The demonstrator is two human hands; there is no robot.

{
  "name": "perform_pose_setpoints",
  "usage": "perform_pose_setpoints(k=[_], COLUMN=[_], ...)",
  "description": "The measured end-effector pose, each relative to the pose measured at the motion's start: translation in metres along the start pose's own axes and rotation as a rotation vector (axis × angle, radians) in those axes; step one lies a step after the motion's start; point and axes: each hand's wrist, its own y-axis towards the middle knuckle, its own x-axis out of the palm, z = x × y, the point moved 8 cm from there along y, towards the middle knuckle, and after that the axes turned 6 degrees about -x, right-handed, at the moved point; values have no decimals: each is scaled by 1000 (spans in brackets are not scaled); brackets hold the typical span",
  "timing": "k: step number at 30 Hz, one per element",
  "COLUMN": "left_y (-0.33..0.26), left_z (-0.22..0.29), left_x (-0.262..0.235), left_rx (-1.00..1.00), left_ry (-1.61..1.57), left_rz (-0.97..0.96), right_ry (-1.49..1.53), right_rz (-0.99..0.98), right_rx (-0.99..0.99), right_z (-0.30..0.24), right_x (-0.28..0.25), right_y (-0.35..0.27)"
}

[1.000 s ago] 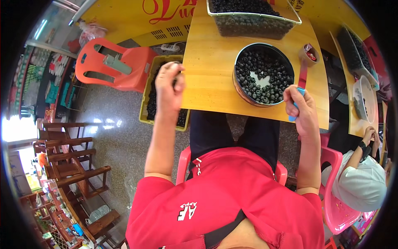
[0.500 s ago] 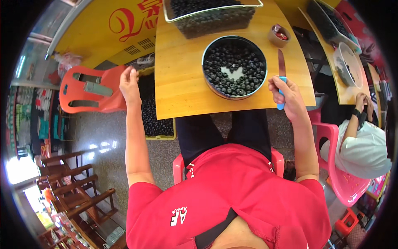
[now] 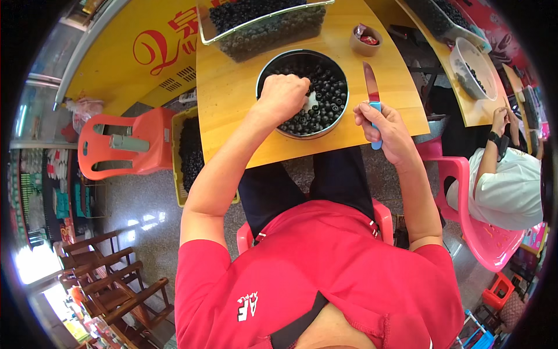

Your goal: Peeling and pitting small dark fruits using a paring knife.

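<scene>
A round bowl [image 3: 345, 104] with a dark rim stands near the table's front edge, holding small dark round fruits [image 3: 329, 96] around a bare white patch of its bottom. My left hand [image 3: 283, 96] is over the bowl's left side, its fingers curled down among the fruits. Its fingertips are partly hidden, so whatever they pinch cannot be made out. To the bowl's right, my right hand [image 3: 388, 129] is closed around the blue handle of a knife [image 3: 371, 84]. The blade points up and away from me, above the tabletop.
On the wooden table [image 3: 232, 125] are a clear tub [image 3: 279, 36] of dark fruits and a small brown cup [image 3: 357, 46] with red wrappers. A yellow crate [image 3: 176, 157] and an orange stool [image 3: 152, 125] stand left. A person [image 3: 505, 186] sits at another table on the right.
My left hand has moved right, from beside the table into the bowl. The right hand keeps the knife upright. The whole view has shifted slightly.
</scene>
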Motion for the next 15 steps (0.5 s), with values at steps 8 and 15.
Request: perform_pose_setpoints(k=[8, 15], left_y=[-9, -1], left_z=[-4, -11], left_x=[4, 11], left_rx=[-78, -161], left_ry=[-83, -46], left_rz=[-11, -84], right_ry=[3, 35], right_rz=[-15, -68], right_rx=[-2, -17], right_z=[1, -2], right_x=[0, 20], right_y=[3, 11])
